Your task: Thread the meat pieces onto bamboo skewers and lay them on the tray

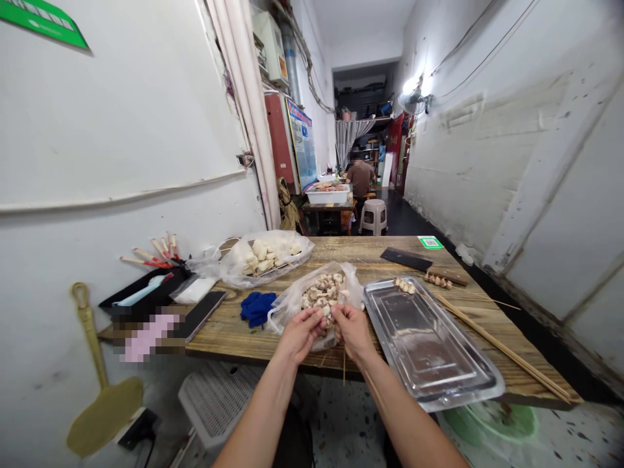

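A clear plastic bag (351, 276) lies open at the front of the table, filled with small whitish-brown pieces that look like garlic cloves (322, 290). Over its near edge, my left hand (305, 330) pinches a small pale piece. Close beside it, my right hand (351, 330) is closed on a thin bamboo skewer (344, 367), whose end hangs below the hand. The fingertips of both hands nearly meet. On the metal tray (429, 351) to the right, threaded pieces (405, 285) rest at the far left corner. Another loaded skewer (439, 280) lies just past the tray.
Bamboo skewers (511, 351) lie along the tray's right side. A dark knife blade (406, 258) sits behind it. Left are a blue cloth (257, 309), a bag of white chunks (266, 257), a phone (205, 314) and a black box (141, 296). A person (361, 177) sits far back.
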The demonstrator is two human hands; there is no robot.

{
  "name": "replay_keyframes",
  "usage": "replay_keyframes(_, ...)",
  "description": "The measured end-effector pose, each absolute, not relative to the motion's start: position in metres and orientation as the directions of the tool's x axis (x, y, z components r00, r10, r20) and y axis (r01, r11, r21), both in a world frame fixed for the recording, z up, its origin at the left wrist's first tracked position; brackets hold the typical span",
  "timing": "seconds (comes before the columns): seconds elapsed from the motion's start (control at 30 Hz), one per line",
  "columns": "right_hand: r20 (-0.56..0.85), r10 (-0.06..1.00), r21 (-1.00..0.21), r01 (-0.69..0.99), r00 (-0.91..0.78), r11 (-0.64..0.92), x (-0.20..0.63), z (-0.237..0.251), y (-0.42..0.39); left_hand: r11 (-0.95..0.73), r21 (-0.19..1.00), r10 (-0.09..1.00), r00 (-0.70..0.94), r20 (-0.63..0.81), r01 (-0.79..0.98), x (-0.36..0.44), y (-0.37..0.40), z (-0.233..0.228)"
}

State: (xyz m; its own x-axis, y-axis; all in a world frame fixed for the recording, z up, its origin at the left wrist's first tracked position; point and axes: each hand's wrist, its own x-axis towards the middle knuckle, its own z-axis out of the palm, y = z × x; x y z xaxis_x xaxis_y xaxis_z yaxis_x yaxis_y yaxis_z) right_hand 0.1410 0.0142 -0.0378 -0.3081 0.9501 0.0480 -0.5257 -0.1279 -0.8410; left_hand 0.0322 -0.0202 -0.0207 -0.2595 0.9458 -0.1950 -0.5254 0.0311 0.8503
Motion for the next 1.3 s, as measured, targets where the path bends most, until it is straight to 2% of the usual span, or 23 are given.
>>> replay_keyframes(0.27, -0.043, 0.929, -0.789, -0.558, -0.367, -0.257, 0.142, -0.035, 0.013, -0.01, 0.877, 0.929, -0.329, -0.169, -0.481, 0.029, -0.019, -0.022)
replay_keyframes(0.6, -0.012, 0.923, -0.769, -0.587, -0.384, -0.254, 0.138, -0.038, 0.011, 0.07, 0.776, 0.925, -0.25, -0.286, -0.627, 0.033, -0.017, -0.024)
replay_keyframes(0.8, -0.032, 0.924, -0.773, -0.576, -0.38, -0.264, 0.135, -0.038, 0.006, 0.009, 0.827, 0.909, -0.341, -0.241, -0.562, 0.032, -0.019, -0.021)
replay_keyframes(1.0, -0.064, 0.932, -0.785, -0.559, -0.355, -0.267, 0.133, -0.038, 0.005, 0.038, 0.815, 0.9, -0.335, -0.28, -0.579, 0.032, -0.02, -0.02)
replay_keyframes(1.17, -0.043, 0.961, -0.831, -0.525, -0.275, -0.187, 0.13, -0.037, 0.007, 0.005, 0.877, 0.894, -0.391, -0.219, -0.48, 0.036, -0.021, -0.017)
replay_keyframes(1.3, -0.002, 0.971, -0.864, -0.488, -0.239, -0.122, 0.128, -0.039, 0.011, 0.014, 0.871, 0.906, -0.363, -0.22, -0.492, 0.035, -0.019, -0.015)
